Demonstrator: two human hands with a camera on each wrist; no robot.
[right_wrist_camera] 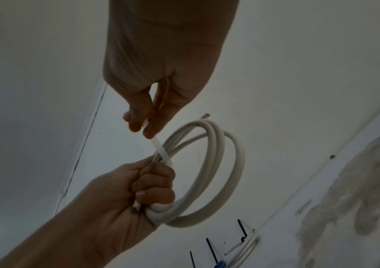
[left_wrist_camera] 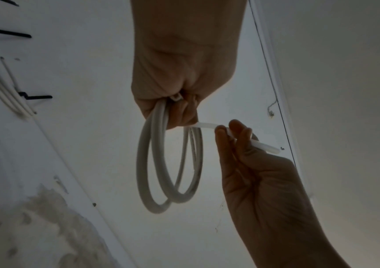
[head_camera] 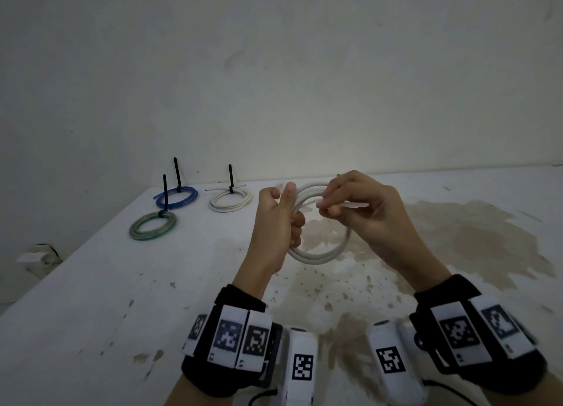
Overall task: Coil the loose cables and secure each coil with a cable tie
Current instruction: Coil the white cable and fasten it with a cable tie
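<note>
Holding the round white cable coil (head_camera: 320, 250) tight above the stained white table (head_camera: 91, 299), the left hand (head_camera: 278, 219) waits while the right hand (head_camera: 362, 210) pinches a white plastic tie (left_wrist_camera: 248, 138), with three tied coils (head_camera: 225, 201) resting far left.

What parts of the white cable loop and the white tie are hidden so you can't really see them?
- Whether the white plastic cable tie is threaded through its head: all views, the left hand covers it.
- The gripped stretch of the white cable coil: head view, hidden by the left hand's curled fingers.
- The tie's tail: right wrist view, hidden behind the right hand.
- The small grey object at the table's left edge: head view, too blurred.
</note>
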